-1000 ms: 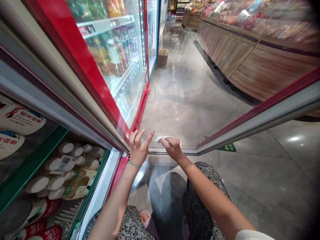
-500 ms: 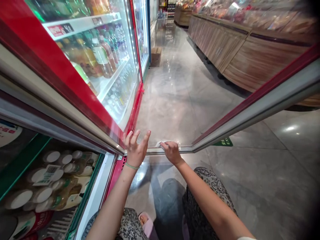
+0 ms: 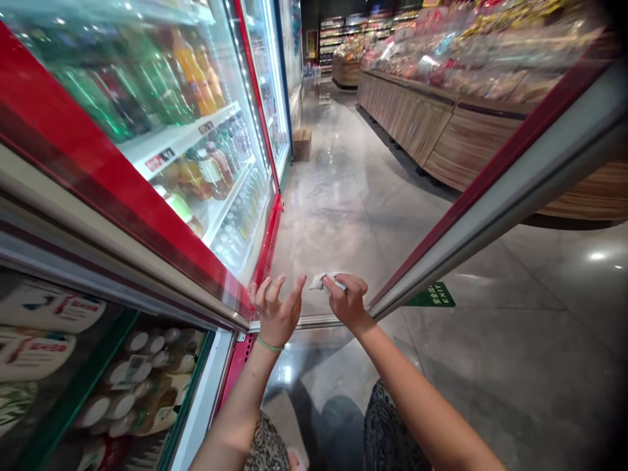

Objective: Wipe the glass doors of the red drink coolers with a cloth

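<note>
My right hand (image 3: 349,302) pinches a crumpled white tissue (image 3: 320,280), which sticks out to the left of the fingers. It is at the glass door, just above the bottom rail (image 3: 316,321) of its frame. To its left, my left hand (image 3: 279,315) has its fingers spread and holds nothing. This hand is near the lower left corner of the door, by the red edge; whether its fingertips touch the glass, I cannot tell. A green band circles the left wrist.
Behind the glass stands a lit drinks fridge (image 3: 206,127) with bottles. At lower left, a fridge interior shows white-capped bottles (image 3: 120,405) on a shelf. A cardboard box (image 3: 301,145) sits along the aisle. Wooden display counters (image 3: 441,131) line the right, and a green exit sign (image 3: 432,295) marks the floor.
The view has tilted up. My right hand has lifted off the bottom rail and moved slightly right, showing more of the tissue. My left hand stays spread near the corner.
</note>
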A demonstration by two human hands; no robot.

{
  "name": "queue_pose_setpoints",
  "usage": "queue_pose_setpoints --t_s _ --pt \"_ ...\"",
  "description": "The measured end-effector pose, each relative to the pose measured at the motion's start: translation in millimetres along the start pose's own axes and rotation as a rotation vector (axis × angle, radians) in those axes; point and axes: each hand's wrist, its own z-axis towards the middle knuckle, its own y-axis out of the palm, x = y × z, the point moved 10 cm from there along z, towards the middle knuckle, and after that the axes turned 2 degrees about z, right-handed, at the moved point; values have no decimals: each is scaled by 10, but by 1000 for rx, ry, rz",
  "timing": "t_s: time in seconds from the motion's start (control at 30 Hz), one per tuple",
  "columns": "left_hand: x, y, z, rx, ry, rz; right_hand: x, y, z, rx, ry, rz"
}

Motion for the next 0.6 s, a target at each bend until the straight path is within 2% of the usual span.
queue_pose_setpoints --t_s 0.13,0.2,0.33,0.5,0.6 --pt "-28 -507 830 20 -45 -2 96 -334 1161 3 18 103" --pt "-71 -843 1350 35 -78 -15 120 -550 1746 -4 -10 85" --pt "-85 -1572 2465 84 -60 41 197 -1016 2918 11 -40 72" --pt "-123 -2365 3748 122 -72 40 233 -1597 4707 36 -125 188" --pt "-140 -2739 4361 116 -95 53 384 -1923 5615 72 -22 273"
